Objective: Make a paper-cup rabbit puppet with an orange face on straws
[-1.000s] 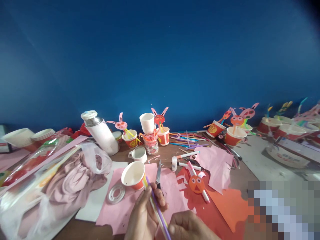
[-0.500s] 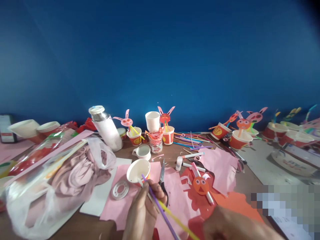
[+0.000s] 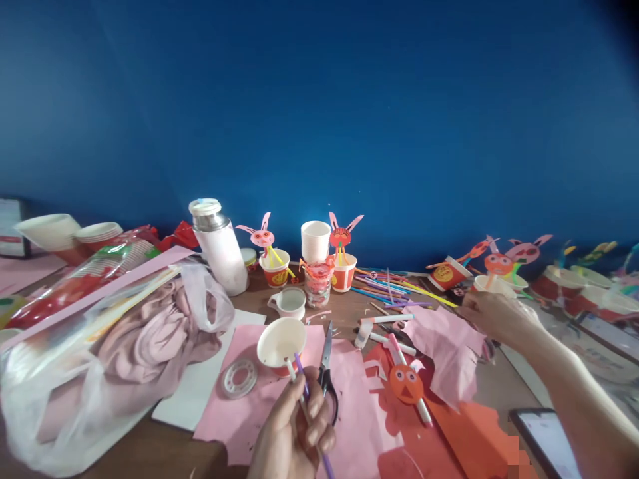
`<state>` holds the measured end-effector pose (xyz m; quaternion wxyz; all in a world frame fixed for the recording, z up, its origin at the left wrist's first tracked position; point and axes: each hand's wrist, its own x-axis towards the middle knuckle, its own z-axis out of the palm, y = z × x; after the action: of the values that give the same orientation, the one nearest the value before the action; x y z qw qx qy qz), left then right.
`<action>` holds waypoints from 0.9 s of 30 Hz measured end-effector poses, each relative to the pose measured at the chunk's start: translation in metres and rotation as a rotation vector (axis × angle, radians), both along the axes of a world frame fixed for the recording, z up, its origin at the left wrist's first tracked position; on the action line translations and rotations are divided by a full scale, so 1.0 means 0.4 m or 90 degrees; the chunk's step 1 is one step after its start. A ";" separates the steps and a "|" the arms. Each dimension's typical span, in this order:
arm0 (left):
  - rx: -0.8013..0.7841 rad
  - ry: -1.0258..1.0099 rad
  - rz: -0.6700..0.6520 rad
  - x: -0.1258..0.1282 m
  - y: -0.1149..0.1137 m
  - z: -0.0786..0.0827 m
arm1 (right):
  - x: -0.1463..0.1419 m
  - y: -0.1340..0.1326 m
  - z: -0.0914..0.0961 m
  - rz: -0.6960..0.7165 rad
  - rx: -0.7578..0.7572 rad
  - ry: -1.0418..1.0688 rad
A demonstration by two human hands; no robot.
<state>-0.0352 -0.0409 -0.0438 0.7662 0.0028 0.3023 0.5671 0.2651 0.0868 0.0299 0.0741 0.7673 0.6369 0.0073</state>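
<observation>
In my left hand [image 3: 294, 422], closed fingers hold a thin purple stick [image 3: 327, 466] and a thin white stick [image 3: 291, 368], both slanting up toward a paper cup [image 3: 281, 340]. My right hand [image 3: 492, 316] is stretched far out to the right, its fingertips pinched at the near end of a yellow stick [image 3: 432, 293]. That stick's other end lies on a pile of coloured sticks [image 3: 382, 287]. Black-handled scissors [image 3: 327, 366] lie just right of my left hand. An orange paper face [image 3: 405, 384] with round eyes rests on a pink-and-white marker.
Decorated cups [image 3: 275, 269] with paper animal heads stand along the blue wall. A white flask [image 3: 219, 249] and a plastic bag [image 3: 54, 406] with pink cloth are on the left. A tape roll [image 3: 239, 379], pink paper [image 3: 357, 399] and a phone [image 3: 546, 442] lie nearer.
My right hand has swung from the front up to the far right. The yellow stick has left my left hand and now reaches onto the pile. My left hand keeps the purple and white sticks.
</observation>
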 end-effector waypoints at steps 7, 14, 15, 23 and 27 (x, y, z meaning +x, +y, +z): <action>-0.002 0.004 -0.016 0.000 0.007 -0.016 | -0.040 0.118 -0.068 0.007 -0.008 -0.020; 0.011 -0.016 -0.051 -0.002 0.013 -0.033 | -0.096 0.169 -0.110 0.094 0.063 0.002; 0.009 -0.018 -0.055 -0.002 0.013 -0.035 | -0.112 0.174 -0.115 0.121 0.055 0.009; 0.019 -0.027 -0.081 -0.012 0.022 -0.047 | -0.220 0.207 -0.153 0.251 -0.025 0.016; 0.011 -0.023 -0.083 -0.010 0.023 -0.048 | -0.218 0.219 -0.161 0.236 -0.055 -0.007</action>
<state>-0.0394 -0.0318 -0.0630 0.8067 0.0192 0.2827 0.5186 0.1779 0.1745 -0.0346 0.1076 0.6327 0.7669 -0.0023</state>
